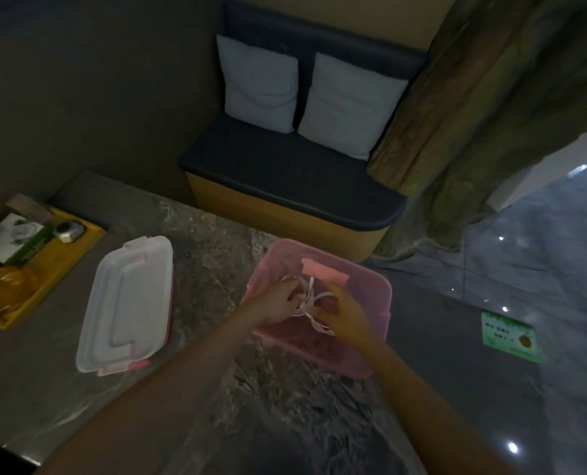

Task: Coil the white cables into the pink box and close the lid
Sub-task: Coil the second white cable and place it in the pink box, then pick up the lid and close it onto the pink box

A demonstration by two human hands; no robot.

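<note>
On the surface (216, 234) the pink box (370, 286) stands open, its lid (127, 303) lying apart to the left, not yet fitted. Inside, both hands, left (278, 299) and right (343, 311), hold the white cables (307, 303) in curled fingers; coiling looks unfinished.

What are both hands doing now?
Left hand: grips the thin white cables over the translucent pink plastic box.
Right hand: grips the same cables.
</note>
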